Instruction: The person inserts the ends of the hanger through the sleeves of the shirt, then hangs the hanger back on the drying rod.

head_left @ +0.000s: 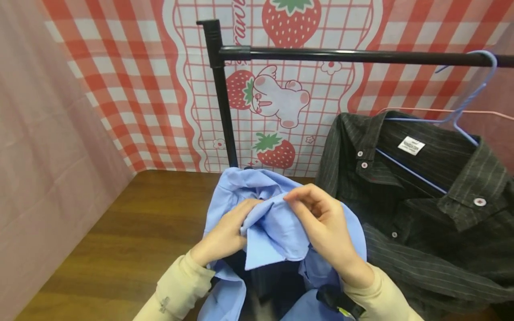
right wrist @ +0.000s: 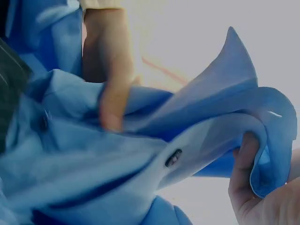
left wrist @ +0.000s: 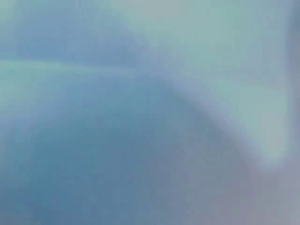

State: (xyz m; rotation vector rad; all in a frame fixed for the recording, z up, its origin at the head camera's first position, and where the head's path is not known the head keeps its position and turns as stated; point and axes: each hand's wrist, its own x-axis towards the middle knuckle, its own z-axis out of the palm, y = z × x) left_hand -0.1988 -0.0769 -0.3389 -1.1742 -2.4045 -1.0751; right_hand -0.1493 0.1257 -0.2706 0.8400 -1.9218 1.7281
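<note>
A light blue collared shirt [head_left: 277,227] is between both hands, its collar raised and folded over itself. My right hand [head_left: 327,227] pinches the upper edge of the collar [right wrist: 276,136] between thumb and forefinger. On the other side, my left hand [head_left: 225,232] holds the collar, its fingertips hidden by the cloth. In the right wrist view the left hand [right wrist: 110,70] looks blurred against the fabric, and a small dark button [right wrist: 173,158] shows on the shirt's band. The left wrist view holds only blurred blue cloth [left wrist: 117,140] close up.
A black clothes rack [head_left: 321,54] stands behind the shirt, its post at the left. From its bar a dark pinstriped shirt [head_left: 401,214] hangs on a blue hanger [head_left: 462,107] at the right. The wooden table [head_left: 132,223] lies below; a strawberry-patterned checked cloth [head_left: 128,80] covers the back.
</note>
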